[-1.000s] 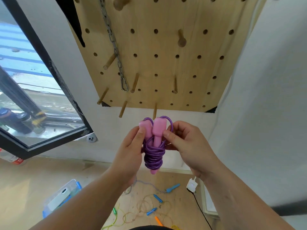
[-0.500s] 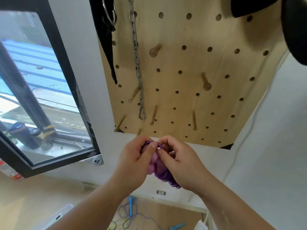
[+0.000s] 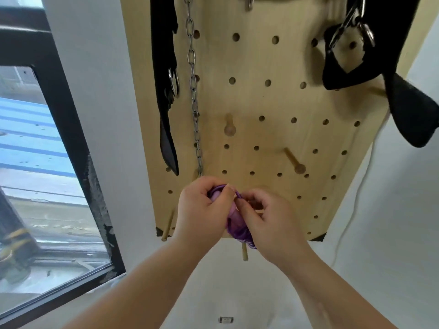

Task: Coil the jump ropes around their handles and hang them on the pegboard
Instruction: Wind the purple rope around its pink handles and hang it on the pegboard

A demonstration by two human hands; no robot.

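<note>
A purple jump rope (image 3: 238, 230) with pink handles is coiled into a bundle and held up against the lower part of the wooden pegboard (image 3: 259, 100). My left hand (image 3: 202, 210) grips the top of the bundle from the left. My right hand (image 3: 266, 217) pinches a purple loop at the top from the right. Both hands hide most of the handles. Wooden pegs stick out of the board: one peg (image 3: 293, 161) up and to the right of my hands, another peg (image 3: 230, 125) above them.
A metal chain (image 3: 193, 91) and a black strap (image 3: 166, 86) hang on the board's left side. Black straps with buckles (image 3: 361, 51) hang at its upper right. A black-framed window (image 3: 47, 174) fills the left. A white cable (image 3: 354, 210) runs down the right wall.
Both hands have lifted the coiled rope from below the board up against its lower rows of holes. The view has tilted up, and the floor with the other ropes is out of sight.
</note>
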